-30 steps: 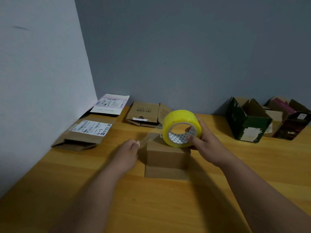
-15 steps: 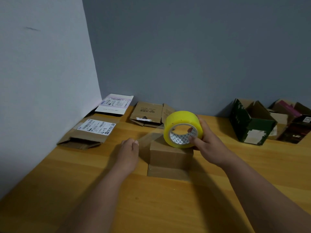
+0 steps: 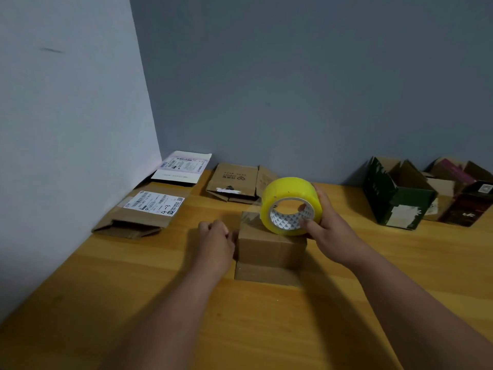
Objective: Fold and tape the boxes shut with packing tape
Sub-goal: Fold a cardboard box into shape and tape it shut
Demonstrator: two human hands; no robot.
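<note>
Walls: two plain grey walls meet in a corner at the far left of the table.
Table (image 3: 266, 329): wooden, orange-brown; its near half is bare in front of the forearms, and bare wood also lies between the box and the left wall.
Green box (image 3: 394, 198): stands open at the far right, flaps up, a white patch on its near face; print too blurred to read.
Dark box (image 3: 469, 201): open, just right of the green box, touching or nearly so; a small white square label near its top, unreadable.
Flat box (image 3: 144, 214): lies folded by the left wall, with a white shipping label carrying barcodes and handwritten "4-3".
White mailer (image 3: 182, 166): flat in the corner, printed label with barcodes, text too small to read.
Flat carton (image 3: 237, 182): folded against the back wall, faint printed characters and a small logo, not legible.
Box (image 3: 269, 249): small brown carton at table centre, top closed, one flap lying flat on the table toward the viewer; long axis runs left to right.
Tape (image 3: 289, 205): yellow roll standing on edge on the box top, core hole facing the viewer, white core printed with small triangles.
Right hand (image 3: 330, 225): grips the roll, thumb inside the core, fingers curled over the outer rim.
Left hand (image 3: 217, 236): at the box's left side, fingers curled; what they pinch, if anything, cannot be told.
</note>
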